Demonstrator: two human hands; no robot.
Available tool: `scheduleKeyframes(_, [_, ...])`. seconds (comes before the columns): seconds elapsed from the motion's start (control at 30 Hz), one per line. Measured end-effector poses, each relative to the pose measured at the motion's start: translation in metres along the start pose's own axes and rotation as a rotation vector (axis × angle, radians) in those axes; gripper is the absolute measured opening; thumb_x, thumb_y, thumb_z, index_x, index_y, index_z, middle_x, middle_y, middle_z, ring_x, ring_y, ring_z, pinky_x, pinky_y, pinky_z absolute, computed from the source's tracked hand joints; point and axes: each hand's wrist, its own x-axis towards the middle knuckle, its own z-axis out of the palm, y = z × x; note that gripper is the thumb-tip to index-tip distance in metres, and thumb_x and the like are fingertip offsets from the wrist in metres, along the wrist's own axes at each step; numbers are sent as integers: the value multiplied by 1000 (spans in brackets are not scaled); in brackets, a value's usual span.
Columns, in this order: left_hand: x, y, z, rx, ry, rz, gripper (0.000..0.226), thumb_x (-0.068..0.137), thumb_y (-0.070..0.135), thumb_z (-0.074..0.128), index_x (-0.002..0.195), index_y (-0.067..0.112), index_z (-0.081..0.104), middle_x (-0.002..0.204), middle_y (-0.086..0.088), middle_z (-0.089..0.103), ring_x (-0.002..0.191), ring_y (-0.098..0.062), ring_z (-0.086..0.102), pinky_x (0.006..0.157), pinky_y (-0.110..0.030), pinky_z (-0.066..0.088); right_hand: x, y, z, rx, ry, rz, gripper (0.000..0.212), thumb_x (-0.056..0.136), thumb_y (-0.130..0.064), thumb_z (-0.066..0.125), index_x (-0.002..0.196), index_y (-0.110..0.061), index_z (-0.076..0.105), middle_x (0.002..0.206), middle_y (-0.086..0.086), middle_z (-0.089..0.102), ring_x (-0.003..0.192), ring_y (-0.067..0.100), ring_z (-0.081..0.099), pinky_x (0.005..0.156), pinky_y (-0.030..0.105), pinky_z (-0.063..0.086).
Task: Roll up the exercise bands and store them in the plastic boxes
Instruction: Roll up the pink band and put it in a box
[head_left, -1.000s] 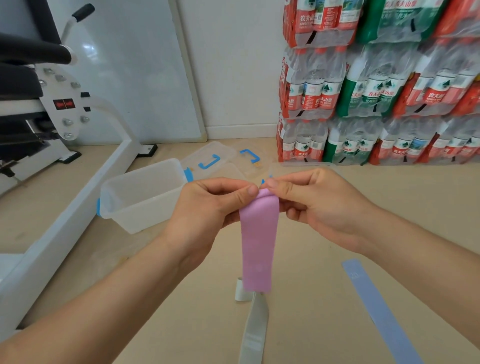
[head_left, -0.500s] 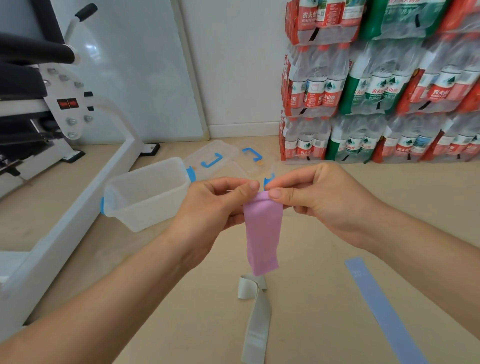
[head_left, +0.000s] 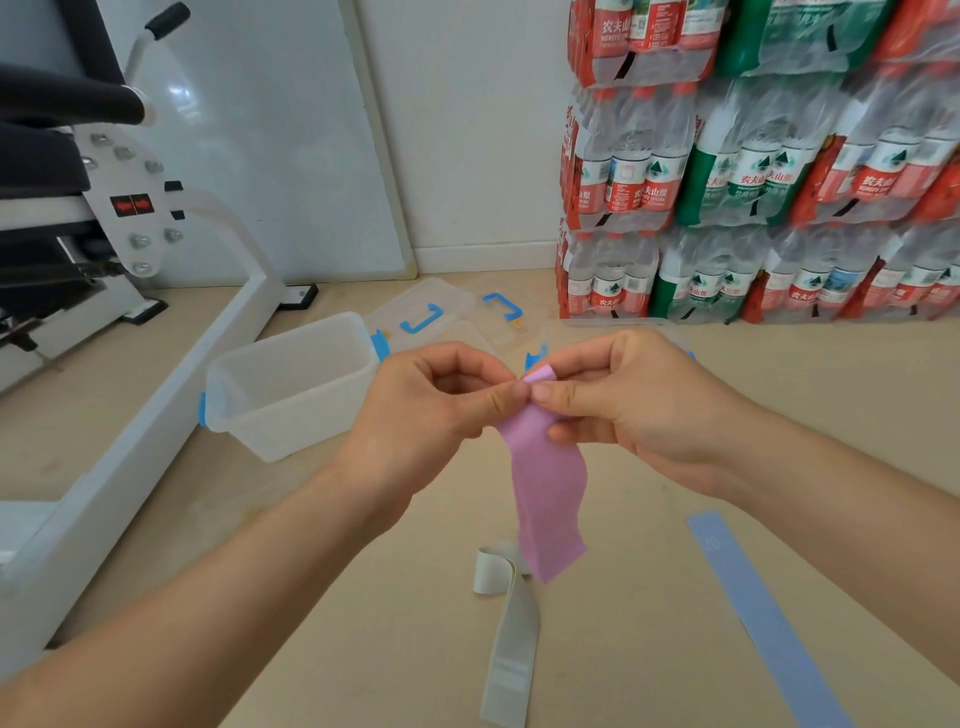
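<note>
Here, both hands meet at the middle of the view, raised above the floor (head_left: 639, 597), and between them they hold the pink band (head_left: 548, 493). The left hand (head_left: 431, 410) has its fingers (head_left: 493, 400) curled, thumb and forefinger pinching the band's top end. The right hand (head_left: 623, 405) pinches the same end from the other side, thumb tip against thumb tip, with a small rolled lip of pink showing just above the pinch. The rest of the band hangs loose toward six o'clock, slightly twisted, and its lower edge is clear of the floor. Below it, at six o'clock, a grey band (head_left: 511, 639) lies flat on the floor with its far end folded over. A blue band (head_left: 763, 618) lies stretched out at four o'clock, well apart from the grey one. At ten o'clock from the hands stands an open plastic box (head_left: 291, 384) with blue clips – nothing shows inside it. Clear lids (head_left: 415, 312) with blue handles lie at twelve o'clock, just beyond the box. Packs of bottled water (head_left: 753, 182) are stacked against the wall at one to two o'clock, and a white exercise machine (head_left: 130, 322) fills the side at nine o'clock.
</note>
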Motion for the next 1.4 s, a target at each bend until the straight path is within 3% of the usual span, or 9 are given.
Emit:
scheduleKeyframes(0.13, [-1, 3, -3, 160, -126, 65, 17, 76, 8, 76, 89, 17, 70, 68, -3, 64, 62, -14, 56, 62, -28, 46, -3, 0, 0, -168, 19, -50, 18, 81, -2, 69, 95, -12, 67, 81, 10, 75, 70, 14, 67, 68, 24, 57])
scheduleKeyframes(0.27, [-1, 5, -3, 241, -66, 89, 14, 74, 10, 79, 86, 14, 71, 67, -7, 67, 61, -19, 61, 67, -42, 54, -3, -1, 0, -137, 8, -36, 21, 81, -6, 70, 101, -8, 65, 88, 13, 76, 75, 18, 67, 73, 29, 57])
scheduleKeyframes(0.4, [-2, 4, -2, 302, -20, 141, 12, 72, 10, 80, 78, 12, 71, 65, -2, 68, 59, -12, 62, 63, -33, 56, -2, -1, 0, -38, 3, -19, 15, 83, -8, 68, 97, -5, 65, 89, 15, 76, 80, 19, 68, 69, 27, 58])
scheduleKeyframes(0.6, [-4, 6, -2, 198, -58, 66, 13, 80, 25, 72, 86, 14, 75, 77, -5, 75, 67, -12, 66, 65, -28, 54, -1, -1, -3, 103, 32, -24, 18, 81, 0, 68, 99, -1, 64, 88, 19, 73, 77, 19, 69, 64, 24, 57])
scheduleKeyframes(0.77, [-2, 10, -4, 76, -83, -22, 16, 80, 23, 72, 88, 11, 77, 83, -12, 75, 71, -17, 66, 61, -23, 54, 0, 0, -3, 116, 29, -34, 14, 82, 2, 66, 96, -1, 64, 85, 16, 72, 75, 17, 69, 63, 23, 56])
scheduleKeyframes(1.0, [-4, 6, -1, -54, 40, -49, 15, 69, 16, 80, 81, 8, 75, 75, -11, 74, 67, -16, 64, 63, -24, 53, 0, 3, -4, 157, -26, 40, 24, 82, -11, 68, 104, 0, 68, 93, 15, 73, 79, 17, 69, 60, 22, 56])
scheduleKeyframes(1.1, [-5, 4, 2, 6, 66, 18, 19, 68, 12, 81, 84, 9, 72, 69, -10, 71, 63, -15, 64, 64, -28, 52, 0, 6, -4, 161, -81, 69, 20, 85, -15, 63, 99, -4, 73, 93, 10, 73, 77, 14, 67, 61, 19, 56])
scheduleKeyframes(1.27, [-9, 11, -2, 239, -227, 55, 59, 69, 11, 81, 120, 32, 59, 72, -1, 66, 69, -13, 61, 65, -22, 50, 1, 3, -10, -18, -171, 51, 20, 91, -13, 57, 95, 0, 72, 79, 7, 67, 69, 10, 58, 65, 21, 46])
scheduleKeyframes(1.4, [-9, 17, -8, 338, -370, 80, 64, 67, 7, 83, 120, 33, 59, 78, -2, 68, 75, -18, 63, 74, -29, 55, -1, 1, -13, -68, -217, 70, 18, 90, -10, 57, 96, 2, 70, 86, 10, 66, 76, 15, 59, 75, 30, 45])
